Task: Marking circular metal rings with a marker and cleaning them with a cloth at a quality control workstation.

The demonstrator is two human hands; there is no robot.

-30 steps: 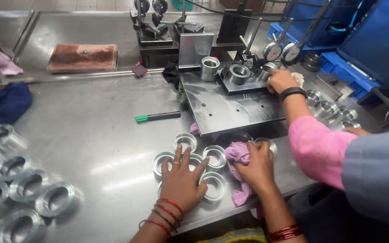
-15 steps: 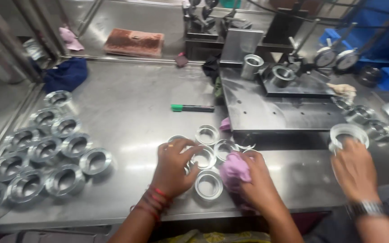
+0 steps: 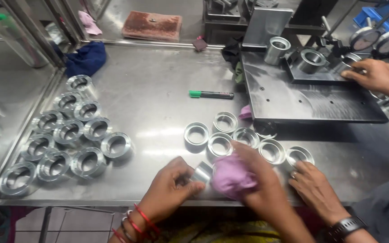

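Ring wiping, both hands engaged
I see left hand (image 3: 169, 189) gripping a machined metal ring (image 3: 202, 172); right hand (image 3: 257, 180) presses a crumpled pink cloth (image 3: 231, 176) against it.

Metal ring (image 3: 202, 171) in left hand (image 3: 169, 191): bright machined metal, glossy; cloth (image 3: 232, 177) under right hand (image 3: 260, 180): soft pink fabric, matt; table (image 3: 158, 103): brushed steel, dull sheen; block (image 3: 151, 25) at 11 o'clock: rough, rusty-brown
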